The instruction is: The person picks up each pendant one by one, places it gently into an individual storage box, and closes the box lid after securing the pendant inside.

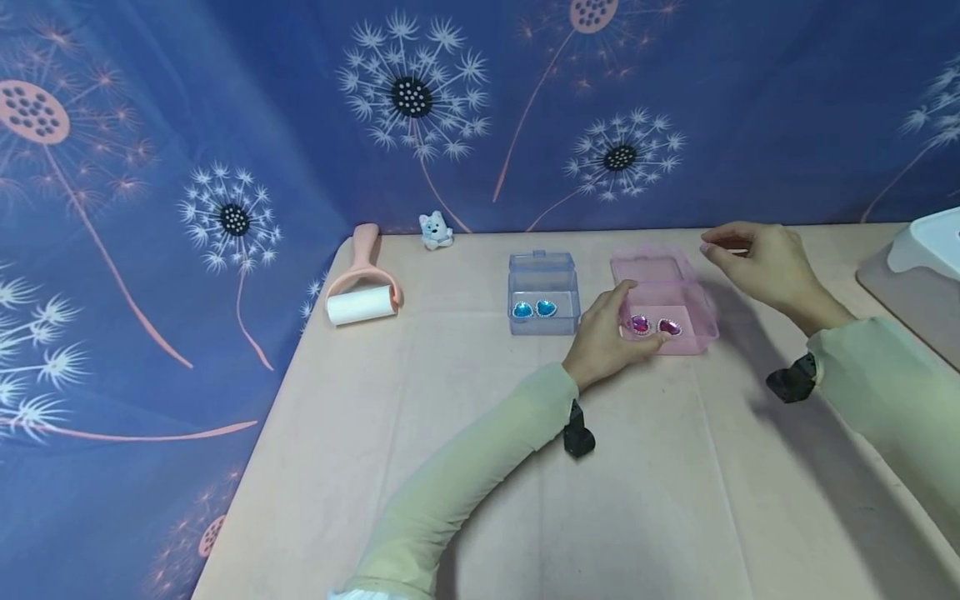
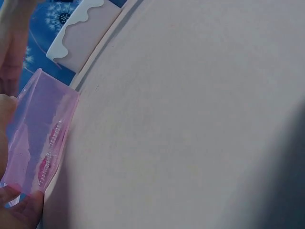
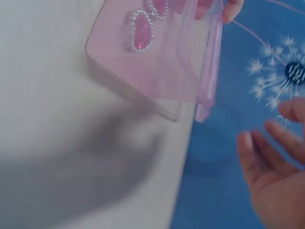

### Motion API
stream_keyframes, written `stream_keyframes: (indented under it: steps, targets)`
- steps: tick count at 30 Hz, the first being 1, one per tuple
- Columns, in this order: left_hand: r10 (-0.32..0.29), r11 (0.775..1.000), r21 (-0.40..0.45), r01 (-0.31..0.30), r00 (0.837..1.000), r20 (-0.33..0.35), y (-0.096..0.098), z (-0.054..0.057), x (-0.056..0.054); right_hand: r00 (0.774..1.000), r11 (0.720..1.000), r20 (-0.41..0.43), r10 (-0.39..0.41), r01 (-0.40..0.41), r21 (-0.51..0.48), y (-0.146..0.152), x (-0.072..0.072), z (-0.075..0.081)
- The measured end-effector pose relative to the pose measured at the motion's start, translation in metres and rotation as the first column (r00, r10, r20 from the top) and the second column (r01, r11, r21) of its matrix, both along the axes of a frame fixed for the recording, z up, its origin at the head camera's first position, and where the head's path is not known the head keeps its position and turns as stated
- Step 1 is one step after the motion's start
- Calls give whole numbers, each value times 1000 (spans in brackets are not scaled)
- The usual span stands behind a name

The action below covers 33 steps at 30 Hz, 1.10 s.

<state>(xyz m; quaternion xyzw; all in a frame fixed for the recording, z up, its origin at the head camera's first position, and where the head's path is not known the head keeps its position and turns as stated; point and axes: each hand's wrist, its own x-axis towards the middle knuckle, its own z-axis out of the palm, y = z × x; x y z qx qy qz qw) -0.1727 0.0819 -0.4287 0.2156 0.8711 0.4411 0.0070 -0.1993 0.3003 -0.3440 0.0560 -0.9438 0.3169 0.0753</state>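
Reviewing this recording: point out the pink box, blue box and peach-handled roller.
Pink box [image 1: 654, 268]: head view, on its open lid.
Blue box [image 1: 545, 327]: head view, on its front wall.
Peach-handled roller [image 1: 362, 306]: head view, on its white cylinder.

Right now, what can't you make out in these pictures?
Head view: front-left corner of the pink box, hidden by the left grip.
Head view: right end of white-topped container, cut by right edge.
Right wrist view: top of one pink gem, cut off by upper edge.
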Motion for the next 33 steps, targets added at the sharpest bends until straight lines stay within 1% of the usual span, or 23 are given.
stream_keyframes:
  steps: [2,4,6,8,9,11,13,14,16,18,20,22,23,24,25,27,28,29,31,32,33]
  targets:
    - [-5,1000,-3,5,1000,1,1,0,0,993,993,93,-76,83,-81,3,-4,-8]
    - [-2,1000,-4,2,1000,6,1,-1,0,974,972,208,-87,129,-196,4,-8,-17]
    - [6,1000,0,-6,1000,10,2,-1,1,950,936,305,-58,158,-316,5,-12,-27]
    - [14,1000,12,-14,1000,14,3,-1,1,928,893,373,0,167,-417,6,-16,-34]
    - [17,1000,19,-17,1000,15,4,-1,1,917,867,398,29,175,-466,6,-17,-38]
    - [24,999,32,-25,1000,19,5,-1,1,896,833,436,81,180,-524,8,-19,-41]
    - [26,999,40,-27,999,23,6,0,1,877,784,462,134,191,-590,9,-20,-43]
    - [26,999,43,-27,999,24,6,0,1,868,747,469,162,203,-633,9,-21,-43]
    - [26,999,45,-27,999,32,6,-1,1,860,662,466,207,228,-714,10,-22,-42]
    - [24,999,43,-26,999,37,6,0,2,862,561,449,235,257,-787,9,-22,-39]
    - [29,999,44,-31,998,49,6,0,2,863,489,434,260,269,-829,9,-22,-35]
    - [39,998,41,-42,997,62,5,0,2,860,482,436,265,274,-832,9,-23,-31]
    - [45,998,41,-48,997,67,5,0,2,857,489,440,268,273,-829,9,-24,-30]
    - [49,998,43,-53,996,70,5,0,2,854,514,445,268,264,-816,8,-24,-28]
    - [52,997,46,-56,996,73,5,0,2,852,545,449,270,249,-801,8,-25,-27]
    - [58,997,47,-61,996,68,4,-1,2,849,556,456,266,251,-792,9,-27,-27]
    - [58,997,48,-61,996,64,4,-1,2,851,548,455,264,256,-796,8,-28,-27]
    - [58,997,48,-60,997,59,4,-1,2,852,551,445,277,239,-800,7,-28,-26]
    - [57,997,45,-59,997,52,3,-1,2,856,530,432,285,235,-815,2,-27,-23]
    - [57,997,41,-59,997,47,2,-1,2,858,512,427,285,240,-825,-1,-27,-21]
    - [56,997,40,-58,997,45,2,-1,2,862,513,422,281,237,-825,-5,-26,-19]
